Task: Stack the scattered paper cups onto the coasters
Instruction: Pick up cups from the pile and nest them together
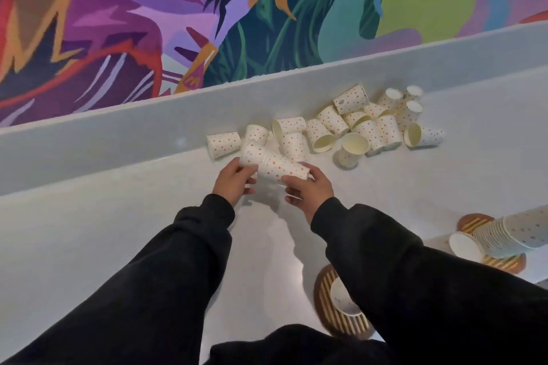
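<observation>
A short nested stack of white paper cups with orange dots (274, 163) lies on its side, held between both hands. My left hand (232, 179) grips its wide end and my right hand (308, 190) grips its narrow end. Behind them, several loose dotted cups (326, 130) lie scattered on the white counter, most on their sides. A striped round coaster (326, 305) near my right sleeve carries one cup (344, 299). To the right, a tall nested stack (504, 234) leans over a second coaster (504, 262), and a third coaster (473, 221) shows behind it.
The white counter (148, 231) ends at a raised white ledge (118, 133) along the back. Beyond the ledge is a wall with a colourful mural (207, 9). My black sleeves cover the near part of the counter.
</observation>
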{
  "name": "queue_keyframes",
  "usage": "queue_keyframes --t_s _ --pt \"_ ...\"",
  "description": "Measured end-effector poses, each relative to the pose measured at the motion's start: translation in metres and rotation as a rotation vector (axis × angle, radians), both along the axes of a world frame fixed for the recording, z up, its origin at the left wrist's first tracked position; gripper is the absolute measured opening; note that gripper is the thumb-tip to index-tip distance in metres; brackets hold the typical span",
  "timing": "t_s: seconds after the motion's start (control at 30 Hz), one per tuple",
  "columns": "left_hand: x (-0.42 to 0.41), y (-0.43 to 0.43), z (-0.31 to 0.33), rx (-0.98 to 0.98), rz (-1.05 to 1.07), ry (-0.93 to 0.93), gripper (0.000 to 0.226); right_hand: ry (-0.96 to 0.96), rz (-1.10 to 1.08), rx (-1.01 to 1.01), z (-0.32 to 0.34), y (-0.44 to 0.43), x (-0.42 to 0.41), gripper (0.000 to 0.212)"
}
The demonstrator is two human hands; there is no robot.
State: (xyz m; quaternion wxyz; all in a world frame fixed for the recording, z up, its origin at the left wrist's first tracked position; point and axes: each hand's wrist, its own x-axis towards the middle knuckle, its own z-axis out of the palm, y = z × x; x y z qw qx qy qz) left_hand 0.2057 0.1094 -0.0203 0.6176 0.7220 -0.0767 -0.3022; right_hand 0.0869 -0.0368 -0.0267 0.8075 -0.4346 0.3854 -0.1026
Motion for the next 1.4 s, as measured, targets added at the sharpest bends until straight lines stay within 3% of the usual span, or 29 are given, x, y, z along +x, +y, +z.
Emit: queue_keyframes --t_s 0.2,0.4,0.57,0.7,0.83,0.97,1.23,1.4 --pt "-0.042 -0.008 0.023 0.038 0.004 0.033 0.047 -0.032 0.084 -0.117 0.02 0.001 -0.012 0.063" --pt "-0.074 -0.009 0.041 0.031 -0.025 -0.194 0.031 -0.108 0.072 -0.198 0.044 0.001 -0.046 0.055" --pt "-0.099 -0.009 0.064 -0.019 -0.25 -0.152 0.053 -0.133 0.064 -0.283 0.074 -0.011 -0.095 0.043" --pt "-0.128 -0.006 0.069 -0.021 -0.32 -0.195 0.054 -0.094 0.059 -0.436 0.085 -0.02 -0.143 0.049" --pt "-0.17 -0.007 0.062 -0.022 -0.387 -0.227 0.071 -0.058 0.143 -0.57 0.081 -0.022 -0.185 0.054" --pt "-0.207 -0.008 0.057 0.04 -0.436 -0.313 0.068 -0.072 0.226 -0.674 0.078 -0.027 -0.217 0.058" --pt "-0.251 0.003 0.021 0.24 -0.39 -0.499 0.076 -0.042 0.406 -0.743 0.046 -0.029 -0.258 0.05" --pt "-0.266 0.005 -0.008 0.287 -0.336 -0.48 0.077 0.014 0.486 -0.727 0.017 -0.027 -0.267 0.052"
